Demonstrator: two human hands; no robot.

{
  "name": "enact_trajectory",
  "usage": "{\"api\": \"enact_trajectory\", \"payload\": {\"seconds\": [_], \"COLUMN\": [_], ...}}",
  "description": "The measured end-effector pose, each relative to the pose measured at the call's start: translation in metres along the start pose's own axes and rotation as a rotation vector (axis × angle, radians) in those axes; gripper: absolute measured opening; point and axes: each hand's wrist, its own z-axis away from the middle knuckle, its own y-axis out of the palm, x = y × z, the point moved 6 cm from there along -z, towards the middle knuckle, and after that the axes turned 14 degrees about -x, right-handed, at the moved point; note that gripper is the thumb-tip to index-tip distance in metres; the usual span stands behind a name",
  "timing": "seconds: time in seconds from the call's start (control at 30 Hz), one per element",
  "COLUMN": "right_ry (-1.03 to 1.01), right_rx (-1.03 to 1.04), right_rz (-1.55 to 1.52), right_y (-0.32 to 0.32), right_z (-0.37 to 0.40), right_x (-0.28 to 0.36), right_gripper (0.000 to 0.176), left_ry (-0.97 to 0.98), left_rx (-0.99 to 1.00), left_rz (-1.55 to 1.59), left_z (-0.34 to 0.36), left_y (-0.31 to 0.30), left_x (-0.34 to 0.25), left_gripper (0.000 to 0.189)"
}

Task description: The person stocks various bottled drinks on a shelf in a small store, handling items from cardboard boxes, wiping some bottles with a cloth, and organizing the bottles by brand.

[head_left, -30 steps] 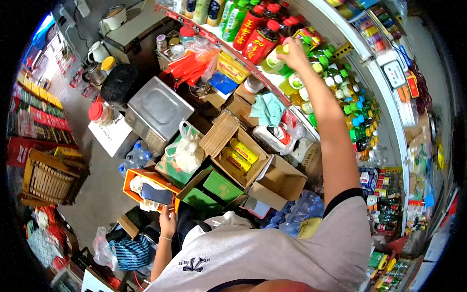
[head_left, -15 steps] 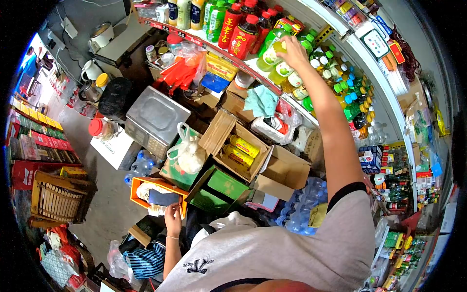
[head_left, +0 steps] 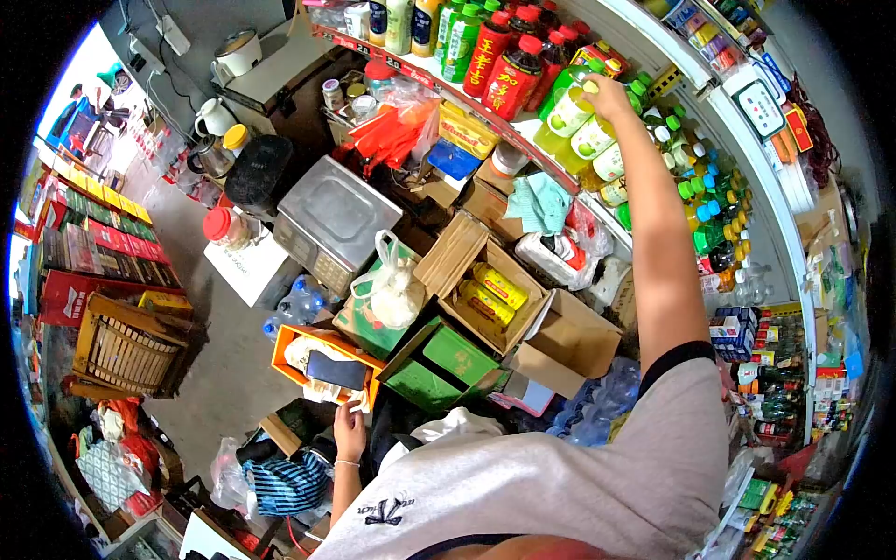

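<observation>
Seen from your head, your right hand (head_left: 609, 97) is up at the shelf (head_left: 485, 118) beyond the cardboard box (head_left: 485, 291). Its fingers are curled over the top of a yellow-green bottle (head_left: 567, 114) standing among the drinks. Your left hand (head_left: 350, 431), on the near side of that box, grips a phone (head_left: 336, 371) by its lower edge.

The bottle (head_left: 571, 112) is coloured pale yellow-green with a white label, while the red bottles (head_left: 516, 79) are lettered in yellow and capped in red. The phone (head_left: 336, 371) is shown black, the box (head_left: 280, 355) orange and the carton (head_left: 453, 353) green. The bag (head_left: 289, 483) is striped in blue and white, and the shirt (head_left: 560, 485) is coloured grey with black trim.
</observation>
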Motion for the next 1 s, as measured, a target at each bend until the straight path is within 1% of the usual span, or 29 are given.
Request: {"api": "enact_trajectory", "payload": {"seconds": [0.03,0.07,0.13,0.17,0.2,0.23,0.3,0.33,0.37,0.43,0.47,0.5,0.53,0.57,0.6,0.63,0.7,0.73,0.77,0.83,0.9,0.93,0.97,1.0], "right_ry": [0.008,-0.044,-0.124,-0.041,-0.025,-0.006,-0.046,-0.133,-0.219,-0.265,-0.279,-0.299,-0.282,-0.168,-0.135,-0.031,0.065,0.107,0.149,0.228,0.341,0.342,0.322,0.302], "right_rx": [-0.001,-0.040,-0.108,-0.033,-0.074,-0.114,-0.322,-0.418,-0.513,-0.510,-0.490,-0.498,-0.427,-0.315,-0.311,-0.260,-0.184,-0.175,-0.165,0.159,0.605,0.608,0.626,0.647], "right_rz": [-0.004,-0.031,-0.083,-0.097,-0.081,-0.066,0.165,0.077,-0.011,-0.207,-0.199,-0.347,-0.433,-0.527,-0.597,-0.657,-0.682,-0.668,-0.654,-0.777,-0.795,-0.784,-0.769,-0.757], "right_y": [0.001,0.001,-0.001,0.005,0.009,0.006,-0.013,-0.015,-0.015,-0.023,-0.010,-0.016,-0.012,0.012,0.017,0.023,0.030,0.028,0.028,0.072,0.117,0.131,0.145,0.148], "right_z": [0.001,0.001,0.004,0.004,0.005,0.012,0.042,0.057,0.075,0.138,0.171,0.211,0.254,0.299,0.341,0.384,0.460,0.493,0.526,0.603,0.665,0.684,0.703,0.717], "right_x": [-0.001,0.001,0.005,0.001,-0.002,0.004,0.030,0.041,0.049,0.071,0.073,0.082,0.087,0.082,0.086,0.087,0.087,0.087,0.085,0.077,0.067,0.057,0.048,0.043], "right_gripper": [0.040,0.040,0.039,0.042,0.044,0.046,0.049,0.049,0.050,0.048,0.044,0.039,0.036,0.035,0.031,0.028,0.026,0.026,0.026,0.021,0.019,0.019,0.020,0.022], "left_ry": [0.022,-0.018,-0.016,-0.017,0.012,0.099,0.076,0.059,0.081,0.112,0.019,0.080,0.128,0.176,0.301,0.341,0.416,0.404,0.554,0.568,0.652,0.767,0.790,0.802], "left_rx": [0.008,0.042,0.060,0.077,0.084,0.062,0.110,0.139,0.156,0.178,0.230,0.223,0.261,0.297,0.322,0.346,0.386,0.441,0.468,0.562,0.574,0.589,0.599,0.603], "left_rz": [-0.002,-0.019,-0.033,-0.041,-0.039,-0.012,-0.055,-0.017,-0.043,-0.035,-0.068,-0.048,-0.083,-0.114,-0.239,-0.222,-0.288,-0.228,-0.276,-0.348,-0.546,-0.490,-0.384,-0.381], "left_z": [-0.001,-0.001,-0.004,-0.006,-0.007,-0.008,-0.010,-0.012,-0.012,-0.019,-0.018,-0.023,-0.025,-0.028,-0.024,-0.029,-0.037,-0.038,-0.041,-0.050,-0.041,-0.038,-0.026,-0.021], "left_y": [0.002,0.005,0.008,0.009,0.009,0.010,0.012,0.017,0.016,0.024,0.024,0.028,0.031,0.035,0.030,0.036,0.043,0.048,0.056,0.079,0.095,0.107,0.112,0.123], "left_x": [0.000,0.003,-0.001,-0.003,-0.010,-0.014,-0.014,0.001,-0.010,0.016,0.007,0.014,0.014,0.010,-0.031,-0.022,-0.027,-0.038,-0.040,-0.034,-0.058,-0.059,-0.080,-0.080], "left_gripper": [0.018,0.019,0.019,0.019,0.019,0.020,0.020,0.020,0.021,0.021,0.021,0.021,0.020,0.020,0.019,0.018,0.017,0.018,0.018,0.018,0.019,0.019,0.022,0.026]}}
